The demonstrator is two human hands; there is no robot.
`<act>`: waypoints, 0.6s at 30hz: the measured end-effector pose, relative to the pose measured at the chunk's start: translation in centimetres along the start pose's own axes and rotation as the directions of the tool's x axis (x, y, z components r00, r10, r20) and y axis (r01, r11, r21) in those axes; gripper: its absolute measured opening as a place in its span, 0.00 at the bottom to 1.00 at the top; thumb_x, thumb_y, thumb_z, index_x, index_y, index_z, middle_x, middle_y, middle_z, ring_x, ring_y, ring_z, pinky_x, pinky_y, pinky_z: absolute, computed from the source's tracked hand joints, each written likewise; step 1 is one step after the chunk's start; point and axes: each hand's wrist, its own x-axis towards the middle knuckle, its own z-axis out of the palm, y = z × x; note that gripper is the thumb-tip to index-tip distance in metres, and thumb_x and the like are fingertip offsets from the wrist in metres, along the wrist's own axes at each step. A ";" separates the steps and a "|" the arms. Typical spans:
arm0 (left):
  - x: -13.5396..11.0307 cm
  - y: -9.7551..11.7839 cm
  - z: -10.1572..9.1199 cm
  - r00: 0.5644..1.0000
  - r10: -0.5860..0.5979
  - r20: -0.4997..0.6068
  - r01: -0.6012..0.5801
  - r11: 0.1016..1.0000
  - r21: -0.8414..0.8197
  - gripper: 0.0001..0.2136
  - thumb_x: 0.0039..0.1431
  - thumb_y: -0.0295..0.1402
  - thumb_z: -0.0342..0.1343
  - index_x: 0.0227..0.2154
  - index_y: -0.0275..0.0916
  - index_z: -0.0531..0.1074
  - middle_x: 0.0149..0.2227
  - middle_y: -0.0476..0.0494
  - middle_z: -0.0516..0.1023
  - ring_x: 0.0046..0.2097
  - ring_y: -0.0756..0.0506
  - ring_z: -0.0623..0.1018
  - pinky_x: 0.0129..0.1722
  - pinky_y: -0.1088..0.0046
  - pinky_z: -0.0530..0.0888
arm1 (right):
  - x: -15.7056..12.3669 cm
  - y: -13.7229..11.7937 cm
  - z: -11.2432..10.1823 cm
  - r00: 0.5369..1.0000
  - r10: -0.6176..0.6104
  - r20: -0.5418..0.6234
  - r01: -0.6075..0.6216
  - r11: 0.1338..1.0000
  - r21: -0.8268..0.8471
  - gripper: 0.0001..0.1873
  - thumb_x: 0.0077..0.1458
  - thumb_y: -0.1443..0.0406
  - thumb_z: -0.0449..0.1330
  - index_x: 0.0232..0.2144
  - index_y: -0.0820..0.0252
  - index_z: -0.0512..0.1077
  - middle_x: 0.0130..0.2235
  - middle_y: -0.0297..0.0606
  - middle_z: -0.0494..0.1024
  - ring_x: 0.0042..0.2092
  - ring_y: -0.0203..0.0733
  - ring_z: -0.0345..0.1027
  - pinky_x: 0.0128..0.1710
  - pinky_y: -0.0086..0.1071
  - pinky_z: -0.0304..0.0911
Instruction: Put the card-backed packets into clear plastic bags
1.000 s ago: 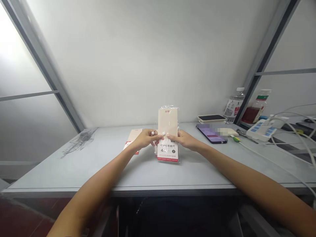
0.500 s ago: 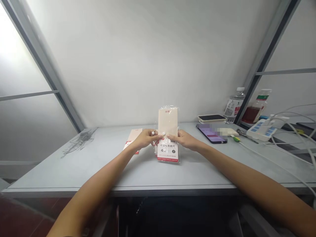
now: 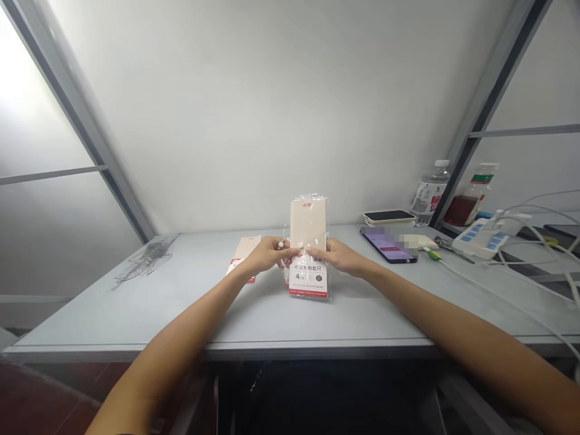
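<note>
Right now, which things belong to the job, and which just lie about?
In use: left hand, right hand, bagged ruler set; likely the similar card behind.

Lying about: purple-screened phone, dark-screened phone, clear bottle, green-labelled jar, power strip, green plug.

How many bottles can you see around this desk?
2. One, clear with a white cap, stands at the desk's back right; the other, holding dark red liquid, is right of it, beyond the white power strip. More could be hidden.
</note>
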 end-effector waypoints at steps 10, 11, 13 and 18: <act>0.0 0.2 0.0 1.000 -0.009 -0.004 0.009 1.000 0.014 0.17 0.49 0.46 0.56 0.26 0.34 0.72 0.26 0.45 0.73 0.28 0.51 0.72 0.27 0.75 0.69 | 0.1 0.3 -0.2 1.000 0.009 0.007 -0.009 1.000 -0.005 0.21 0.51 0.52 0.57 0.39 0.62 0.73 0.39 0.42 0.77 0.42 0.47 0.71 0.42 0.40 0.65; -0.1 0.2 0.0 1.000 -0.009 -0.007 0.010 1.000 0.016 0.17 0.49 0.47 0.56 0.26 0.34 0.72 0.26 0.45 0.73 0.27 0.51 0.72 0.27 0.75 0.69 | 0.1 0.4 -0.2 1.000 0.009 0.007 -0.009 1.000 -0.003 0.21 0.51 0.52 0.57 0.39 0.62 0.73 0.40 0.42 0.77 0.42 0.47 0.71 0.42 0.40 0.65; -0.1 0.3 0.1 1.000 -0.011 -0.009 0.011 1.000 0.025 0.18 0.49 0.47 0.56 0.26 0.34 0.72 0.26 0.45 0.74 0.26 0.51 0.72 0.27 0.74 0.69 | 0.2 0.4 -0.2 1.000 0.010 0.009 -0.010 1.000 -0.001 0.21 0.51 0.52 0.57 0.39 0.63 0.73 0.40 0.42 0.77 0.42 0.47 0.71 0.42 0.39 0.65; -0.2 0.3 0.1 1.000 -0.013 -0.015 0.013 1.000 0.021 0.18 0.48 0.48 0.57 0.25 0.34 0.72 0.25 0.46 0.74 0.26 0.51 0.73 0.27 0.75 0.68 | 0.2 0.4 -0.2 1.000 0.012 0.014 -0.012 1.000 0.002 0.21 0.52 0.52 0.57 0.40 0.62 0.73 0.40 0.42 0.78 0.41 0.47 0.71 0.41 0.38 0.65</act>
